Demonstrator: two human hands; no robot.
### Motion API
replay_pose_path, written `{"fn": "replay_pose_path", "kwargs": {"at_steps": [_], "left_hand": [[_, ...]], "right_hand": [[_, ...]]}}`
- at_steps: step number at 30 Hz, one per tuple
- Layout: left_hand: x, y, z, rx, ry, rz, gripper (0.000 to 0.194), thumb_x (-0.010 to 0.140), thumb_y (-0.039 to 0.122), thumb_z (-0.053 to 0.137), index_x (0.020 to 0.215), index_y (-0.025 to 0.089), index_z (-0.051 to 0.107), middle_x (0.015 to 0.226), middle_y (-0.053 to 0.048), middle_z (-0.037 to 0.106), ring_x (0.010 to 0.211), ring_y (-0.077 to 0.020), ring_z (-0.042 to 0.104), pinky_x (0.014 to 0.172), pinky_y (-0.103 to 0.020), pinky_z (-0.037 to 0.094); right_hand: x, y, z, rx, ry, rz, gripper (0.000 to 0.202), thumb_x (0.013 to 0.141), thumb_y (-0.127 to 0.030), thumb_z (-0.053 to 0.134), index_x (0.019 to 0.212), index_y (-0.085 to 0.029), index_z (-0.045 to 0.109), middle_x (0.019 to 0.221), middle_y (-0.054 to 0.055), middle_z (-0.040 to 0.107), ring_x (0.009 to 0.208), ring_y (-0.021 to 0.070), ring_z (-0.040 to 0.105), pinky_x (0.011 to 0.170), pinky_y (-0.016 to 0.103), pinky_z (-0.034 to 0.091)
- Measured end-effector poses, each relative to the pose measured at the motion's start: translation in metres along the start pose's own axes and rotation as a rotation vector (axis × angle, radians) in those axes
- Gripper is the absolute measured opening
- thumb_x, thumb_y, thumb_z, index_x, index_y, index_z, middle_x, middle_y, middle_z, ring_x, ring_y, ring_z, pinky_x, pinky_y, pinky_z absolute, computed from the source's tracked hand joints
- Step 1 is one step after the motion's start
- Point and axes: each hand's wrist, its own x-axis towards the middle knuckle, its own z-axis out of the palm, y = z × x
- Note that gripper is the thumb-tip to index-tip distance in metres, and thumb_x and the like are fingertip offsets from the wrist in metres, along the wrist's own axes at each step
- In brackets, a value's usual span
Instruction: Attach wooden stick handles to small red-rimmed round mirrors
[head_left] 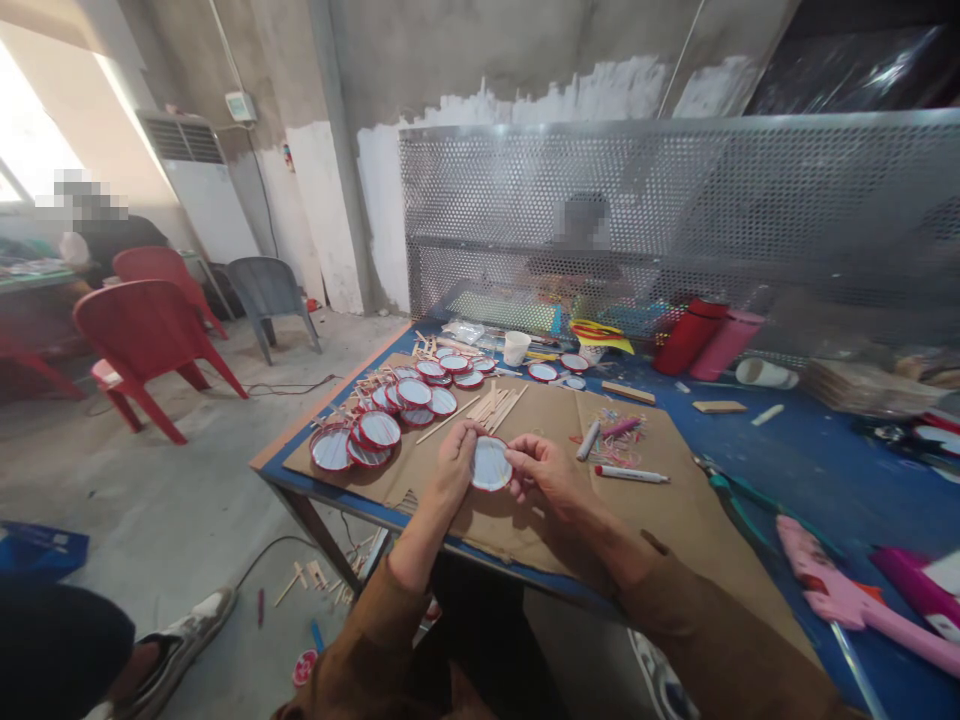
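Between my two hands is a round, pale disc with a red rim [491, 464], tilted up above the cardboard. My left hand [454, 462] grips its left edge, fingers behind and partly hidden. At the right edge, my right hand [546, 468] pinches the rim with thumb and fingers. A pile of similar red-rimmed discs [379, 430] lies to the left, some overlapping. Just beyond my hands are thin wooden sticks [496, 408]. Off to the right lie a red-capped marker [631, 474], a grey pen-like piece [589, 441] and a purple one [621, 429] among coloured scraps.
Cardboard [637, 535] covers part of the blue table [817, 450]. A pink glue gun [840, 590] and green-handled pliers [739, 505] lie at right. A paper cup [517, 348] and red bottle [691, 338] stand before the perforated metal screen [487, 200]. Chairs [150, 330] stand left.
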Motion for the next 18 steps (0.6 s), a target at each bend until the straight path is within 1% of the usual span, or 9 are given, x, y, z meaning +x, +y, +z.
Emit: {"fn": "replay_pose_path", "kwargs": {"at_steps": [4, 14, 18], "left_hand": [[-0.0004, 0.0016, 0.0008, -0.009, 0.013, 0.002, 0.018, 0.083, 0.037, 0.047, 0.083, 0.019, 0.047, 0.069, 0.002, 0.053, 0.058, -0.0101, 0.046, 0.055, -0.021, 0.039], [-0.0004, 0.0030, 0.0002, 0.073, 0.033, 0.057, 0.015, 0.085, 0.034, 0.044, 0.082, 0.019, 0.043, 0.069, 0.003, 0.048, 0.057, -0.0096, 0.044, 0.056, -0.021, 0.038], [-0.0016, 0.0060, 0.0007, 0.063, 0.033, 0.070, 0.015, 0.085, 0.034, 0.045, 0.084, 0.019, 0.045, 0.070, 0.003, 0.049, 0.059, -0.0101, 0.045, 0.056, -0.021, 0.038]], "right_hand": [[-0.0012, -0.0006, 0.0004, 0.010, -0.006, 0.004, 0.031, 0.068, -0.043, 0.068, 0.076, -0.016, 0.055, 0.049, -0.003, 0.059, 0.040, 0.0088, 0.054, 0.038, 0.018, 0.045], [-0.0012, -0.0004, 0.0006, 0.021, -0.022, -0.012, 0.031, 0.068, -0.042, 0.069, 0.076, -0.016, 0.055, 0.051, -0.002, 0.060, 0.042, 0.0092, 0.055, 0.039, 0.019, 0.046], [-0.0008, -0.0001, -0.0001, 0.022, -0.018, -0.009, 0.031, 0.069, -0.042, 0.069, 0.076, -0.015, 0.055, 0.049, -0.002, 0.060, 0.041, 0.0091, 0.055, 0.039, 0.019, 0.046]]}}
